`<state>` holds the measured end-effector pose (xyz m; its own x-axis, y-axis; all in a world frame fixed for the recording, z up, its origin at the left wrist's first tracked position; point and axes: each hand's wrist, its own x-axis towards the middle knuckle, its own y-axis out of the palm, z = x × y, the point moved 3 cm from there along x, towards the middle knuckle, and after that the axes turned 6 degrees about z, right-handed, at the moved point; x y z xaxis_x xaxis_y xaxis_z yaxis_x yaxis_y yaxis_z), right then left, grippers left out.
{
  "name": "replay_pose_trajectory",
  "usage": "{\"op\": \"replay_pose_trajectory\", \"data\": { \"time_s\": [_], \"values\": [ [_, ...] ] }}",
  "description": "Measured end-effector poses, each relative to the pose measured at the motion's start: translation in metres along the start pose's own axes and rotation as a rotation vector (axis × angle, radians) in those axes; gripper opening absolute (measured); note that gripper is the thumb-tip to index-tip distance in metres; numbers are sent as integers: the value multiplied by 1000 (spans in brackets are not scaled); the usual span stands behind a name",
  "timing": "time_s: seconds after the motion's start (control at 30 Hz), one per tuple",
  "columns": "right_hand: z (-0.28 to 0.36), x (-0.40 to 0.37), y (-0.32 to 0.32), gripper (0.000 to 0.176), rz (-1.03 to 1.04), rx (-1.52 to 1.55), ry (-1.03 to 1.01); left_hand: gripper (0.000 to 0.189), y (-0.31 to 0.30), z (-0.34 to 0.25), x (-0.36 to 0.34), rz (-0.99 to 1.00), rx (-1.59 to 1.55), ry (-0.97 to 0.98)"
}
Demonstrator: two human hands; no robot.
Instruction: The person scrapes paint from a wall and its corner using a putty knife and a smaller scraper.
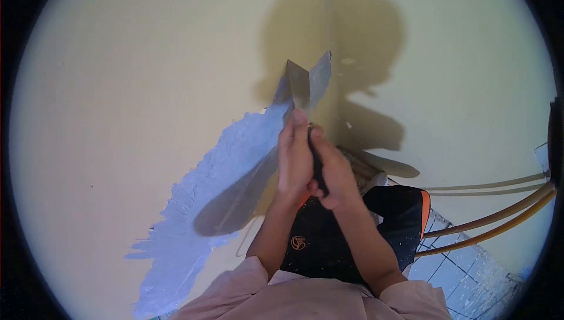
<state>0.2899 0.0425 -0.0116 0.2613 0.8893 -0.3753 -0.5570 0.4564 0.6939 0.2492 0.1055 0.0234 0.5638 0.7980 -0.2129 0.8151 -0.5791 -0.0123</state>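
A putty knife [300, 80] with a wide metal blade and a black handle points up and away from me, its blade at the cream wall [135, 103]. My right hand [335, 167] is wrapped round the handle. Closed against its left side, my left hand [295, 158] has its thumb up at the base of the blade. Around and below the blade spreads a jagged bluish-grey patch [235, 150], where the cream surface layer is off the wall. Part of this patch lies in shadow, and my hands hide some of it.
The wall meets a second cream wall [464, 85] at a corner just right of the blade. Two yellow-brown curved tubes [499, 217] run in from the right. My legs in black shorts [329, 243] are below, over speckled blue-white floor tiles [452, 261].
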Motion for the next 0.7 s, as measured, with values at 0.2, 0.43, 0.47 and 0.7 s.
{"op": "replay_pose_trajectory", "data": {
  "time_s": [0.2, 0.43, 0.47, 0.7],
  "values": [
    [-34, -22, 4, 39, -10, -45, 117, 42, -20, 43, -25, -121, 41, 139],
    [-8, -10, -8, 42, 8, -2, 71, 45, 1, 34, 0, -52, 53, 3],
    [-17, -18, -10, 42, -34, -9, 120, 45, -2, 40, -9, -51, 51, 21],
    [20, 19, -8, 39, 11, 69, 17, 45, 7, 12, 29, 29, -23, 25]
  ]
}}
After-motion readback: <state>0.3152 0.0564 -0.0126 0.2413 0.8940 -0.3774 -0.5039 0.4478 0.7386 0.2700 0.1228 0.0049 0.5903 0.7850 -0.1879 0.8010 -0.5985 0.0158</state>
